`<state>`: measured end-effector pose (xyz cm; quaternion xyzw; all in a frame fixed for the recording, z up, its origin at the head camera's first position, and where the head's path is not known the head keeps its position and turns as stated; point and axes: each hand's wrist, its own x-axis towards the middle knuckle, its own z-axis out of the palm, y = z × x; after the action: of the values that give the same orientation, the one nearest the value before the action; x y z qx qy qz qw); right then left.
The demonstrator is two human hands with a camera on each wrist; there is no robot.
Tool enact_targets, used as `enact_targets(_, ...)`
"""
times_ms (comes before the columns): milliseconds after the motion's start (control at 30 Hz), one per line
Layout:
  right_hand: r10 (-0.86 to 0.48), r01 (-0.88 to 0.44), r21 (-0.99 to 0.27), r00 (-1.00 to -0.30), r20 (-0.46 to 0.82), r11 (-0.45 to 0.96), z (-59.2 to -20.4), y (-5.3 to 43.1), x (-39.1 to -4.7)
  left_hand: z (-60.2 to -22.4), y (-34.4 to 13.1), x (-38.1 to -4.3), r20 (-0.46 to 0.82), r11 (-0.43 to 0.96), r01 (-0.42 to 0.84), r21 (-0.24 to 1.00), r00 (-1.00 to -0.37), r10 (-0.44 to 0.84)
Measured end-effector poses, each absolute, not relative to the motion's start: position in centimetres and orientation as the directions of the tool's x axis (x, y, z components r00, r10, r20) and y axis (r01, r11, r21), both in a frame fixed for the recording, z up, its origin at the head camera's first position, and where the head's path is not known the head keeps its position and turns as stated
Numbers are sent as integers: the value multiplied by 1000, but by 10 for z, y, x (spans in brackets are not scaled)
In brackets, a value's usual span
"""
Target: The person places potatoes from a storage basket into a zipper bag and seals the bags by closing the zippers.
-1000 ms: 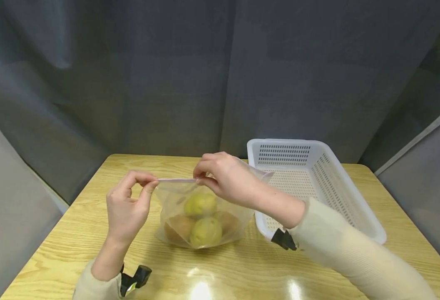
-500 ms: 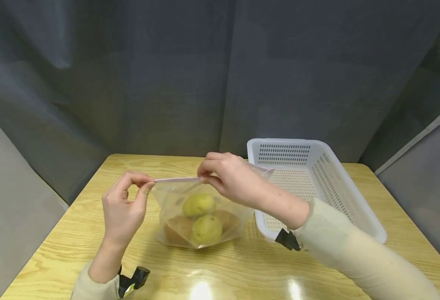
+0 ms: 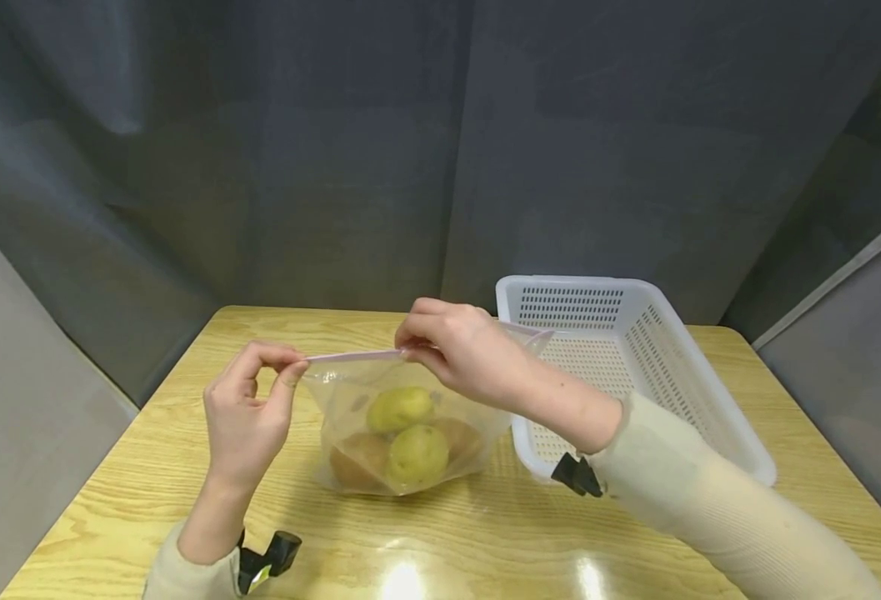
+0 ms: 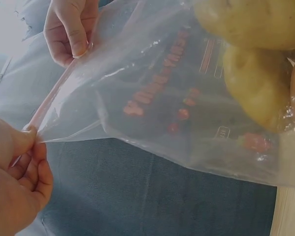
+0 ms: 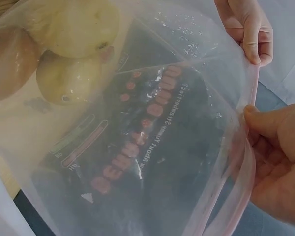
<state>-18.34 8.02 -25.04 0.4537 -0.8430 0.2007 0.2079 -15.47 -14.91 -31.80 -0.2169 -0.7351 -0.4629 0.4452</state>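
A clear zip-lock bag [image 3: 350, 400] with a pink seal strip stands on the table, holding yellow-green fruit [image 3: 417, 455] that look like pears and orange-brown fruit [image 3: 357, 461]. My left hand [image 3: 248, 417] pinches the bag's left top corner between thumb and forefinger. Partway along the same strip, my right hand [image 3: 470, 354] pinches the seal with thumb and fingers. In the right wrist view the strip runs as one line between the hands [image 5: 280, 157], while beyond the right hand its two edges stand apart. Red printed lettering [image 4: 155, 88] shows on the bag in the left wrist view.
A white perforated plastic basket [image 3: 710, 383] stands at the right of the wooden table [image 3: 485, 550], just behind the right forearm. Dark grey curtains [image 3: 350, 167] hang along the table's back edge.
The right hand has slid slightly right along the strip, keeping its pinch. The left hand has shifted a little left with its corner, and the strip between them looks longer.
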Motion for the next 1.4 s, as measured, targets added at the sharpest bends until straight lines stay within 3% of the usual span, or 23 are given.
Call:
enact_targets(267,-691,-864,-139,-474,546,484,-251,84,-187,-317,-146,-154,860,453,748,484,-502,-90)
enact_targets(633,-656,-823,-163,-539,529,544,-258,105,-200,-322,-162,-152,828,387,739,551,-540,-147)
enact_targets(1000,-652,-818,-186,-552,520,544,-260,110,-198,-317,-161,-154,822,405,728,553,-555,-126)
enact_targets(1400,-625,-791,-121,-557,547,600,-263,107,-200,-314,-159,-155,834,426,737,525,-544,-88)
